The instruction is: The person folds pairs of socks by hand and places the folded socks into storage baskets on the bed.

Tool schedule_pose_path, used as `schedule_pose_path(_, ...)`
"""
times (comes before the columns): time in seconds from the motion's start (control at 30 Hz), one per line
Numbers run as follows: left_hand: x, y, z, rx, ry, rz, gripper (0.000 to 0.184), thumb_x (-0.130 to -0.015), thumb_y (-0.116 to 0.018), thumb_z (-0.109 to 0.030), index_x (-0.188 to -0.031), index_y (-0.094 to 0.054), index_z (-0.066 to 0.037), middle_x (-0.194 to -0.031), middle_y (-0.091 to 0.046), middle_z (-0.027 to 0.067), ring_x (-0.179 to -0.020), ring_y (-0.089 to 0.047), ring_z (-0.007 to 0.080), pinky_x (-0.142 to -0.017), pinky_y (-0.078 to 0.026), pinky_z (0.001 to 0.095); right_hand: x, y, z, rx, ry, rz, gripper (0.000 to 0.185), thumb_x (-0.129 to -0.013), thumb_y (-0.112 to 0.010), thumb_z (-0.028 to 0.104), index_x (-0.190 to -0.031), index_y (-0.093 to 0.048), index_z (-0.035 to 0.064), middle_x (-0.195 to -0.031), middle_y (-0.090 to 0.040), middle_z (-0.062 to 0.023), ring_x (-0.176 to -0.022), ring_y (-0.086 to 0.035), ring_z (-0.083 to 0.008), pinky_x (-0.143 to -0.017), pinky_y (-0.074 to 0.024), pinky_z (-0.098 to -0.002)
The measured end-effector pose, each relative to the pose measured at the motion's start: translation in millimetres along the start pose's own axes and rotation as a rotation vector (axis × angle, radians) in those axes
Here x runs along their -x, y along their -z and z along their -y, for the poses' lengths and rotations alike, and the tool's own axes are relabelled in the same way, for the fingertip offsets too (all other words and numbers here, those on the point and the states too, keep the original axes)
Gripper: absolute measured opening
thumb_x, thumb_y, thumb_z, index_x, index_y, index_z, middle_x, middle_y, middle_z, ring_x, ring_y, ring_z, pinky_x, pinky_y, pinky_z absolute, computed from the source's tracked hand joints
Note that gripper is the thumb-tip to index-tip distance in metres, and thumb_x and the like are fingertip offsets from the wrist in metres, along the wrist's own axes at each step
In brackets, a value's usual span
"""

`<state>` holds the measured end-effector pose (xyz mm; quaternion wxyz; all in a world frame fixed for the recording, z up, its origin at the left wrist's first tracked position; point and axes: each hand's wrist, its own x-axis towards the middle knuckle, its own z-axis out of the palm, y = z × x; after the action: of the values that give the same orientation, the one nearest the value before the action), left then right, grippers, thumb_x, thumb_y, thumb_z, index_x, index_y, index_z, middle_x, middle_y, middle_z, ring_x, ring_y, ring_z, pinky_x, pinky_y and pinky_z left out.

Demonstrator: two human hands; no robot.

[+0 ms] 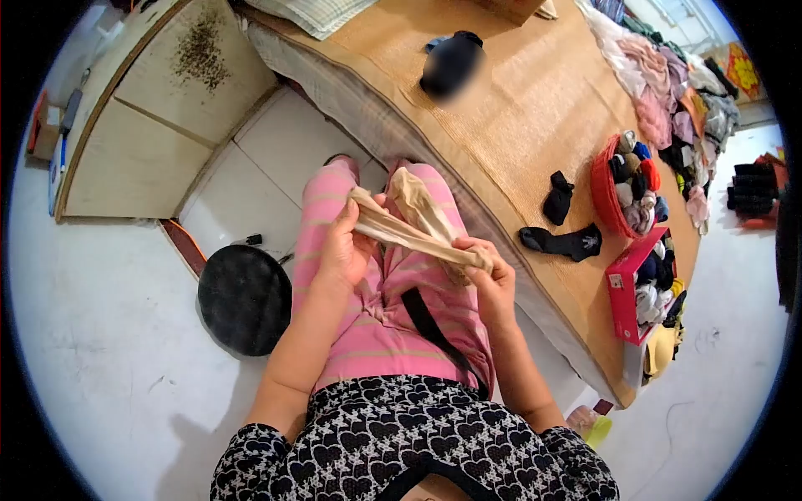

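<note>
Above my lap, a beige stocking [409,236] is stretched between my two hands. My left hand [352,244] pinches one end of it, thumb on top. The other end is gripped by the fingers of my right hand [491,274]. A looser beige part [418,204] hangs over my pink striped trousers [368,351]; whether it is the same piece I cannot tell. To the right on the bed, a small black sock [558,199] lies near a longer black sock [568,242].
On the bed [510,142] stand a red basket [603,188] of rolled socks and a pink box [620,288] with more. A dark, partly blurred item [451,65] lies farther back. Clothes [660,100] are heaped along the far edge. A round black object [245,301] is on the floor, left.
</note>
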<state>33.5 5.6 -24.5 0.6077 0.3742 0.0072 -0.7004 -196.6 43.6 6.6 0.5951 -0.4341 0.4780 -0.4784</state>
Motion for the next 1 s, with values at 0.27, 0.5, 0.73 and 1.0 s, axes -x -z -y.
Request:
schedule_pose_path(0.27,-8,6,2,-0.561,-0.044,0.141,0.027,-0.097,-0.052,-0.02,-0.121,-0.055,-0.008,-0.105,-0.058,0.0024,-0.088,-0.057,0.0107,-0.075,-0.048,0.0253,3,27,-14,-0.172,-0.068,-0.207,0.009,-0.092,-0.054,0.01,-0.095,-0.058,0.0025,-0.101,-0.065,-0.0091,-0.082,-0.062,-0.0126,-0.071,-0.05,-0.0272)
schedule_pose_path(0.5,-13,22,31,-0.996,-0.168,0.311,0.043,-0.085,-0.066,-0.01,-0.124,-0.05,-0.004,-0.115,-0.054,0.0048,-0.085,-0.056,0.0127,-0.08,-0.048,0.027,0,23,-8,-0.061,-0.066,-0.22,0.016,-0.095,-0.056,0.017,-0.095,-0.061,0.0013,-0.092,-0.063,-0.003,-0.078,-0.057,-0.0086,-0.074,-0.0475,-0.0249)
schedule_pose_path(0.73,-11,15,11,-0.962,-0.039,0.232,0.016,-0.089,-0.061,-0.009,-0.103,-0.063,-0.001,-0.085,-0.064,-0.0007,-0.072,-0.057,0.0058,-0.064,-0.048,0.0215,-2,39,-2,0.021,0.084,-0.393,0.022,-0.095,-0.057,0.021,-0.098,-0.065,0.0008,-0.089,-0.063,0.0021,-0.081,-0.055,-0.0048,-0.073,-0.0434,-0.0205)
schedule_pose_path(1.0,21,-20,5,-1.28,-0.078,0.473,0.023,-0.078,-0.073,-0.01,-0.097,-0.064,0.0,-0.086,-0.061,0.0022,-0.08,-0.058,0.012,-0.07,-0.048,0.0273,-16,56,12,-0.066,0.162,-0.512,0.019,-0.095,-0.058,0.018,-0.098,-0.066,0.0012,-0.091,-0.065,-0.0005,-0.082,-0.058,-0.0067,-0.074,-0.0454,-0.0214)
